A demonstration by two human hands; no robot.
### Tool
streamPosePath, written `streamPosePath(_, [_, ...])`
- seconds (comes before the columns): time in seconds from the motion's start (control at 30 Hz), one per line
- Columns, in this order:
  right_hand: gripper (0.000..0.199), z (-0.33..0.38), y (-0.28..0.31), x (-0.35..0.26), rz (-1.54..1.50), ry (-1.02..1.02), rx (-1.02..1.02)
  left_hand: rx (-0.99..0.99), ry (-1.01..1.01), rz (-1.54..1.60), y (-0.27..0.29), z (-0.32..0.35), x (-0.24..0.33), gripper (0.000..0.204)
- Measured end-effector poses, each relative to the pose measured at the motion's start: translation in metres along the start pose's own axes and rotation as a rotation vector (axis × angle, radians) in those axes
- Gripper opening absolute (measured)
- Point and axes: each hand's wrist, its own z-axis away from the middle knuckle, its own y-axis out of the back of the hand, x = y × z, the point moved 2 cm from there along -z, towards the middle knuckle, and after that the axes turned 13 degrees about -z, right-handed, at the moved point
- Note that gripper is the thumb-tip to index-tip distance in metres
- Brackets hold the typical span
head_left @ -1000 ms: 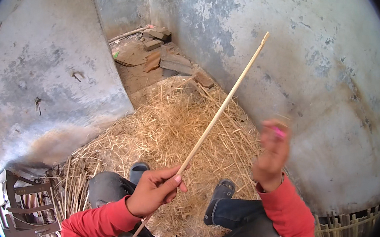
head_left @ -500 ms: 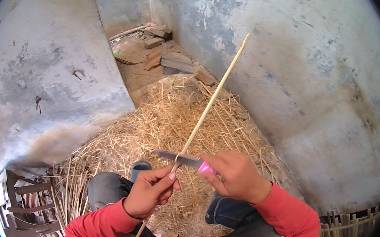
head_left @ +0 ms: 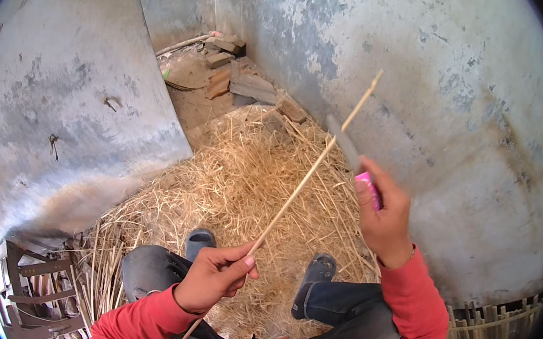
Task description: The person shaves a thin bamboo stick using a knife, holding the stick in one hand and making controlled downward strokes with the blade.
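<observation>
While hands (head_left: 215, 276) (head_left: 385, 224) grip, stick (head_left: 296, 192) in left; knife (head_left: 350, 152), right

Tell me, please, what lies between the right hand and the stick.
In the head view, a blurred knife blade extends from the right hand and visually crosses the stick.

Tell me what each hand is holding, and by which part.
The left hand grips a pale stick along its lower part; the right hand holds a knife by its pink handle.
</observation>
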Motion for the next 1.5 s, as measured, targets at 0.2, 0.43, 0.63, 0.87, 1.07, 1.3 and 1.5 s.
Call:
streamPosePath(0.2, [0.044,0.013,-0.024,0.003,0.050,0.129,-0.258,-0.025,-0.040,-0.097,-0.001,-0.003,-0.007,0.040])
streamPosePath(0.43, [0.031,0.008,-0.015,0.002,-0.145,0.064,-0.197,0.049,-0.049,-0.107,0.003,-0.001,0.001,0.041])
streamPosePath(0.63, [0.026,0.012,-0.018,0.001,-0.124,-0.029,-0.317,0.017,-0.030,-0.086,0.001,0.000,0.003,0.036])
streamPosePath(0.87, [0.036,0.027,-0.045,-0.007,-0.087,-0.058,-0.544,-0.037,-0.060,0.108,-0.005,-0.009,0.000,0.036])
streamPosePath(1.07, [0.043,0.045,-0.065,-0.010,-0.093,0.042,-0.679,-0.140,-0.047,0.164,-0.009,-0.008,-0.001,0.026])
streamPosePath(1.3, [0.040,0.044,-0.068,-0.021,-0.077,0.119,-0.726,-0.176,-0.002,0.151,-0.008,-0.002,0.003,0.027])
streamPosePath(1.5, [0.047,-0.001,-0.041,0.018,0.076,0.143,-0.242,-0.020,0.053,0.240,-0.006,0.015,0.011,0.027])
